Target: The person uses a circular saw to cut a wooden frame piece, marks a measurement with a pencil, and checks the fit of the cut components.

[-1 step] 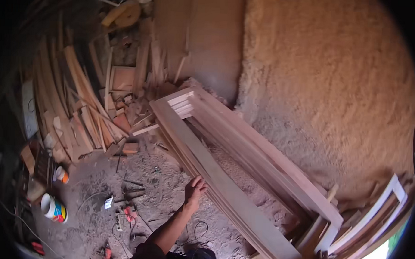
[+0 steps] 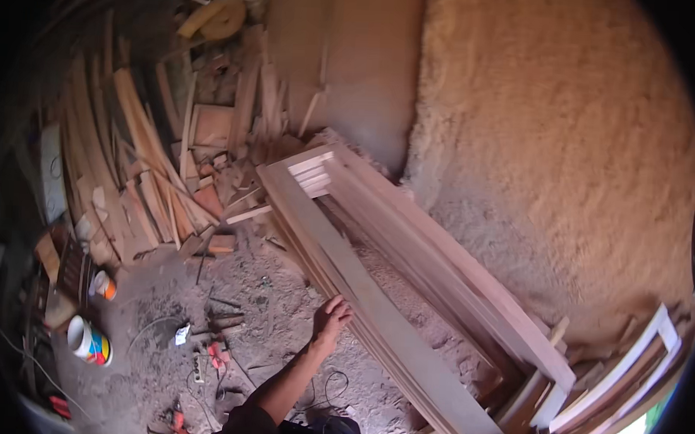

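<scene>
A long rectangular wooden frame (image 2: 404, 336), built up in layers like stacked door frames, lies slanting from the far middle to the near right. At its near left side is my left hand (image 2: 332, 319), with bent fingers closed against the layered edge. The bare forearm comes up from a dark sleeve at the lower edge. Pale slats (image 2: 310, 175) show inside the frame's far end. My right hand is out of view.
Loose boards and offcuts (image 2: 145, 154) lean and lie in a heap at the far left. White buckets (image 2: 90, 341), cords and red tools (image 2: 217, 356) lie about the dusty floor. A rough earthen wall (image 2: 552, 148) rises behind; a pale frame (image 2: 664, 328) leans at the right.
The view has shifted slightly, so the scene sits a little differently in the picture. My left hand stays at the frame's edge.
</scene>
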Action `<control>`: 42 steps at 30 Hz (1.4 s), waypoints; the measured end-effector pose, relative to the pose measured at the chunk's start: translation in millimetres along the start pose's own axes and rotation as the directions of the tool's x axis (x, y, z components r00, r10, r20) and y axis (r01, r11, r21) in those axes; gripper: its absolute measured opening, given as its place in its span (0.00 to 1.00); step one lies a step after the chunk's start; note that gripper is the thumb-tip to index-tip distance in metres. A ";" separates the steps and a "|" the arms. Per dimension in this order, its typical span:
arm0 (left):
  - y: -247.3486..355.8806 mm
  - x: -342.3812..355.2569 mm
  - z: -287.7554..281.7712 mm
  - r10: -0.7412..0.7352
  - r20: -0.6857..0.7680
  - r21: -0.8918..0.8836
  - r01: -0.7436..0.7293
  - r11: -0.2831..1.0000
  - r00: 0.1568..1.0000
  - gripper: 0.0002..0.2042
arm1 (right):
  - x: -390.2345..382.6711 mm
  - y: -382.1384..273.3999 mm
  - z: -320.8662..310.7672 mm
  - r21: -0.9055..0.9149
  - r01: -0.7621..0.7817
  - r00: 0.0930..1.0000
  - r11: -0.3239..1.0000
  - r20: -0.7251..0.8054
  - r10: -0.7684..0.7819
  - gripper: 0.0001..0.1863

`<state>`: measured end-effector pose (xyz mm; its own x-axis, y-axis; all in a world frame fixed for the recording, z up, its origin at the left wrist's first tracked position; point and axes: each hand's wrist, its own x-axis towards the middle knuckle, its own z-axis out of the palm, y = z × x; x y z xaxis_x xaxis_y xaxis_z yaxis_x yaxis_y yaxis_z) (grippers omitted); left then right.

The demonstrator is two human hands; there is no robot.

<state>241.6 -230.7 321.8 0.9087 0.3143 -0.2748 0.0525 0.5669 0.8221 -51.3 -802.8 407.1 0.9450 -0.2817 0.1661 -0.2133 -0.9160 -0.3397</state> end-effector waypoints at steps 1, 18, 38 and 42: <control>-1.3 9.3 -3.8 0.004 0.022 0.003 -0.004 1.000 1.000 0.17 | 8.9 -3.0 -6.8 -0.073 -0.017 0.998 0.997 0.056 0.021 0.31; 48.3 61.3 -18.3 -0.152 0.088 0.106 0.142 0.984 0.985 0.31 | -9.2 2.1 4.9 -0.467 -0.133 0.939 0.874 0.225 0.262 0.22; 83.4 -70.1 -56.7 -0.237 0.022 -0.278 0.234 0.932 0.971 0.49 | -247.7 11.8 -32.5 -0.848 -0.526 0.810 -0.059 -0.479 -0.339 0.26; 111.5 -93.8 -61.1 -0.109 -0.014 -0.388 0.095 0.917 0.994 0.47 | -174.5 -5.5 -55.6 -0.831 -0.552 0.689 0.062 -0.497 -0.528 0.25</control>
<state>136.9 -150.5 408.8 0.8918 0.2612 -0.3694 -0.0263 0.8451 0.5339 -228.7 -764.4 431.5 0.6404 0.1476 0.7538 -0.7411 -0.1389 0.6568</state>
